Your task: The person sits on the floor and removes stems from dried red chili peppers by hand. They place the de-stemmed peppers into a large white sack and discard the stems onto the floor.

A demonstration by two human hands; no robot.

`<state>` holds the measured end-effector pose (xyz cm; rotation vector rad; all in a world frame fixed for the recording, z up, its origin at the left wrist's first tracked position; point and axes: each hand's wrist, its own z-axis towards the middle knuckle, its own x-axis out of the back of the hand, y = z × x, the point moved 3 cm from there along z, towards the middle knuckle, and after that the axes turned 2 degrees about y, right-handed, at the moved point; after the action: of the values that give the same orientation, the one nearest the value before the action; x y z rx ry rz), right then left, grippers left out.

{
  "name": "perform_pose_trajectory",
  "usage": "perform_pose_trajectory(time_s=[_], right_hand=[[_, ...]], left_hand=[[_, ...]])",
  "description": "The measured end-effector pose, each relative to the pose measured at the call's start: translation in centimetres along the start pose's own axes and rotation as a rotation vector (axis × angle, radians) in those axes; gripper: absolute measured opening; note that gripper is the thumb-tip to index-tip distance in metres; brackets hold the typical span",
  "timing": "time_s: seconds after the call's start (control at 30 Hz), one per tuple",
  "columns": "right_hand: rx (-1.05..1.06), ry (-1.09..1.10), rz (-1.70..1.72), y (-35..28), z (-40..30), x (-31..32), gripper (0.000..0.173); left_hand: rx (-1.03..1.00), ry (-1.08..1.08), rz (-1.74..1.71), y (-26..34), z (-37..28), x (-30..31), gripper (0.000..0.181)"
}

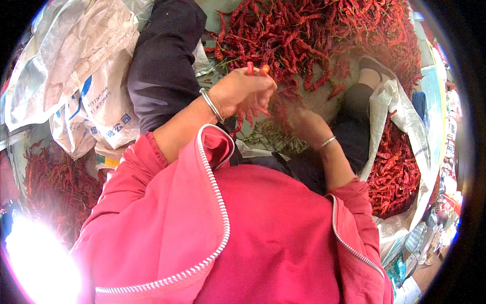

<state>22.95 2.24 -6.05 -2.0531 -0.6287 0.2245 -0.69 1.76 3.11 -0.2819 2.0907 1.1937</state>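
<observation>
Several dried red chillies (245,119) poke out above and below the curled fingers of my left hand (246,89), which wears a metal bangle (211,104). To its right, my right hand (305,123) is blurred by motion, with a reddish smear at its fingertips; whether it grips a chilli cannot be made out. A thin bangle (327,141) circles that wrist. Below and between both hands lies a small heap of pale green-brown stalks (275,135) on the floor. Just beyond the hands spreads a large pile of dried red chillies (281,38).
An open white woven sack (425,159) at the right holds more red chillies (395,163). Printed white sacks (102,102) lie beside my left leg (165,68). Another chilli heap (60,186) is at the far left. My right foot (374,70) rests beside the large pile.
</observation>
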Motion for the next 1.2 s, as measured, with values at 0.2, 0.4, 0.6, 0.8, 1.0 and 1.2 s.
perform_pose_trajectory(time_s=[0.2,0.4,0.6,0.8,1.0,1.2], right_hand=[[-0.014,0.069,-1.078,-2.7,0.1,0.7,0.039],[-0.169,0.094,-1.239,-4.6,2.1,-4.0,0.050],[-0.203,0.099,-1.174,-2.7,2.9,-3.4,0.039],[0.123,0.055,-0.911,0.8,3.9,2.2,0.037],[-0.068,0.079,0.405,-6.0,0.1,1.8,0.016],[-0.055,0.010,0.545,-5.6,-0.1,2.0,0.020]], left_hand=[[0.003,0.249,-0.055,-1.1,1.2,1.5,0.016],[0.000,0.280,0.024,-2.0,2.2,2.3,0.017],[0.007,0.285,-0.007,-2.2,2.3,2.1,0.018],[0.005,0.291,-0.033,-2.4,2.6,1.8,0.017],[0.003,0.261,-0.039,-2.1,1.9,1.9,0.016],[-0.022,0.252,0.031,-2.4,1.9,1.4,0.017]])
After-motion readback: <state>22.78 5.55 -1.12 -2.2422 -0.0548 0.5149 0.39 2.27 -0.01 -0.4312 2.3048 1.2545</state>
